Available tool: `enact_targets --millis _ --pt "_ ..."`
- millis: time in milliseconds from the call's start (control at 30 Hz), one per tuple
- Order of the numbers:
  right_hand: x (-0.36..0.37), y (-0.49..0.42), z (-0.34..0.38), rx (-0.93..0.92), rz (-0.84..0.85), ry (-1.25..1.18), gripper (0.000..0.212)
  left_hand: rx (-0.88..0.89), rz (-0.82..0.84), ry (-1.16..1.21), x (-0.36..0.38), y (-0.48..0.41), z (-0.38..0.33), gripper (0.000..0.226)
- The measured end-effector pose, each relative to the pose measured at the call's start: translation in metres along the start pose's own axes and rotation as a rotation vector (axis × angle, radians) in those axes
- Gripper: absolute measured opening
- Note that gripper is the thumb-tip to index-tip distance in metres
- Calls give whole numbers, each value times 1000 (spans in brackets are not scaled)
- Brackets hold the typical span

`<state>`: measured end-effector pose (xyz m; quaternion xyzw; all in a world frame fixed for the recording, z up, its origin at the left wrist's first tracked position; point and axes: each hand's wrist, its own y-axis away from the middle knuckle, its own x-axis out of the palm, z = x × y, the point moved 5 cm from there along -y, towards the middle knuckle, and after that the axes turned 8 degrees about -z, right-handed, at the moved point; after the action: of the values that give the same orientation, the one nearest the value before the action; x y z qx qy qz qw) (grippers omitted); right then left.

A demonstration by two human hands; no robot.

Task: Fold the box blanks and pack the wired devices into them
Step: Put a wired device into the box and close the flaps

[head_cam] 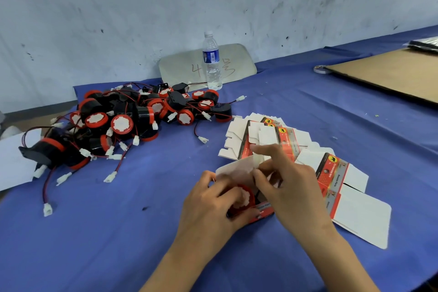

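Note:
A partly folded red-and-white box stands open at the table's front centre with a red-and-black wired device inside it. My left hand grips the box's near side, its fingers curled over the device. My right hand pinches a white flap at the box's top. Flat box blanks lie fanned out behind and to the right of my hands. A large pile of wired devices with red rims and white connectors sits at the left.
A water bottle stands at the back against a pale board. A brown cardboard sheet and a tape roll lie at the far right. White paper lies at the left edge. Blue cloth covers the table.

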<state>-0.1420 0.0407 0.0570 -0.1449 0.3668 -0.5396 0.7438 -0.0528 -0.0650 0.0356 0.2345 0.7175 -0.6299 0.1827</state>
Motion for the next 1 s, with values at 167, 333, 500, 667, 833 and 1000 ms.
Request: enact_targets --millis 167,333,500,667,833,1000 --pt "3 2 4 -115 -133 131 39 -6 -12 1 0 0 -1 43" --pt "3 3 -2 -175 -207 118 28 -42 14 -28 0 2 -2 40" --pt "4 7 -10 -160 -273 16 12 -101 39 12 0 1 0 31" --pt "5 6 -9 -209 -272 90 8 -112 48 15 0 2 1 28" --pt "13 9 -8 -340 -224 366 6 -100 71 -10 0 3 1 34" --pt "13 6 -12 -280 -49 522 10 -112 67 -25 1 3 0 37"
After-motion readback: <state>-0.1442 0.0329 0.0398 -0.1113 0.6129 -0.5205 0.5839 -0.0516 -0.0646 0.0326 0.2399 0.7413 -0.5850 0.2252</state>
